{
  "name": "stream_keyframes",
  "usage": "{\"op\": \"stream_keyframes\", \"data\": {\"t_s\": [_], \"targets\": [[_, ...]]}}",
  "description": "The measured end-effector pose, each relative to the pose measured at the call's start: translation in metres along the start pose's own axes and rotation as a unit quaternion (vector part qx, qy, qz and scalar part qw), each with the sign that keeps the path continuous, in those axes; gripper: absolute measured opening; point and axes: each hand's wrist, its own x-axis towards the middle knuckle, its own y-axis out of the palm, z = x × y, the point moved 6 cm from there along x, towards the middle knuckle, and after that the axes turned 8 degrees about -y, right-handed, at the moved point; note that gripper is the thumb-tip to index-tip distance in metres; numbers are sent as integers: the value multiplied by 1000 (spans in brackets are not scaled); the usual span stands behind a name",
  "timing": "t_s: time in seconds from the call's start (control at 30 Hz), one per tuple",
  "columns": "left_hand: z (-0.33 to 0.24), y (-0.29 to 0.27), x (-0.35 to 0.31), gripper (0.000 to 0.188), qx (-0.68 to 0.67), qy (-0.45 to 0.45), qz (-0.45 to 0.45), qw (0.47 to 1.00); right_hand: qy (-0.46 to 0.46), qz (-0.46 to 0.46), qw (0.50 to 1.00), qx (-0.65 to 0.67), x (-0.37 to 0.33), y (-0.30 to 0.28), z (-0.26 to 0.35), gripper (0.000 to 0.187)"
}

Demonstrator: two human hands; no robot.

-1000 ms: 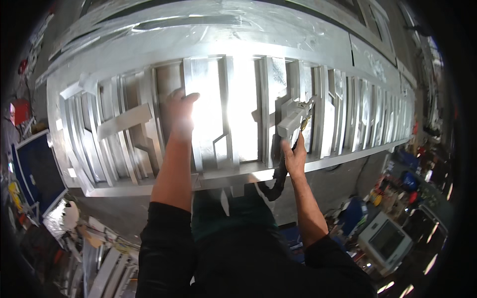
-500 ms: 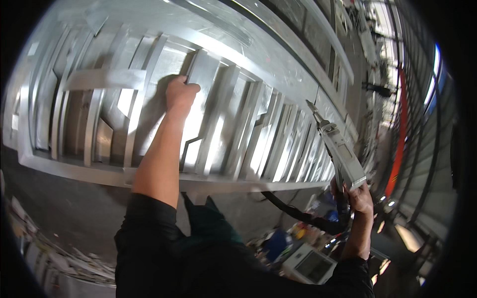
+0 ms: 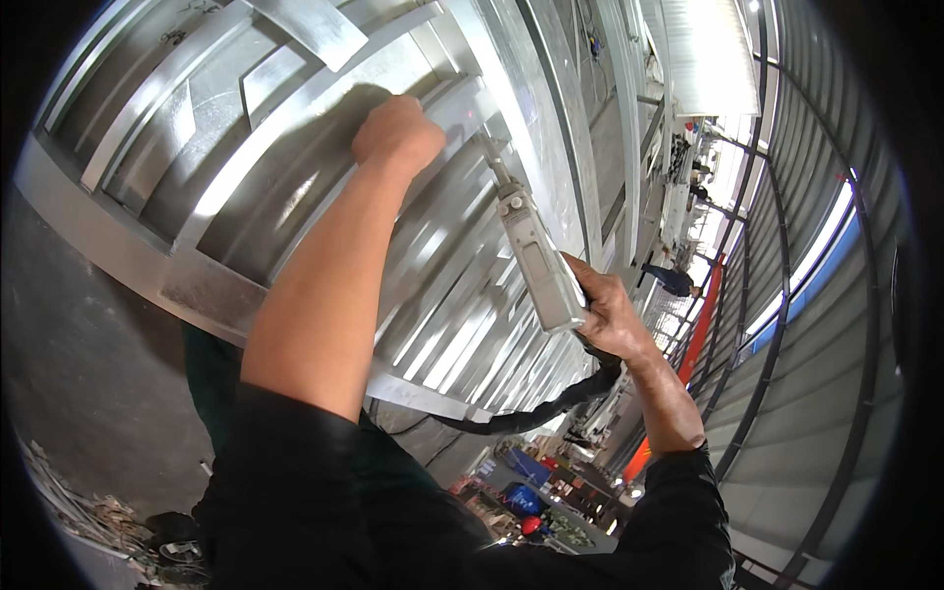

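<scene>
A large silvery metal frame (image 3: 118, 261) with several crosswise slats stretches out before me. My left hand (image 3: 401, 136) is closed over the upper end of one metal slat (image 3: 460, 106), close to the frame's far rail; its fingertips are hidden behind the hand. In my right hand (image 3: 612, 317) is a grey, boxy handheld laser welding gun (image 3: 539, 258), held by the grip at its rear. Its nozzle points up and left, close to that slat's end, where a small reddish spot shows. Whether the tip touches the metal is unclear.
A thick black cable (image 3: 531, 421) runs from the gun along the frame's near edge. Scrap strips (image 3: 98, 521) lie on the floor at lower left. A blue container (image 3: 521, 500) stands among clutter below. Another person (image 3: 674, 280) is far off at right.
The gun has swung left and up, from beside the frame to near my left hand. My view has shifted closer to the frame; the left hand keeps its hold at a slat.
</scene>
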Motion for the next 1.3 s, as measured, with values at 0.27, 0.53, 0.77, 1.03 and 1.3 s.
{"op": "stream_keyframes", "data": {"t_s": [0.27,0.53,0.77,1.03,1.3], "targets": [[0,0,3,34,7,5,-18,1000,-18,-33,999,9,16,5,-35,94],[-1,0,3,35,20,11,-20,1000,-28,-34,999,15,13,5,-33,93],[0,0,3,35,19,25,-38,999,-3,-12,999,31,10,3,-30,87],[2,2,7,38,13,12,-21,1000,12,-19,995,97,4,10,-36,83],[3,2,8,42,11,15,-28,999,17,-19,996,81,22,17,-48,82]]}}
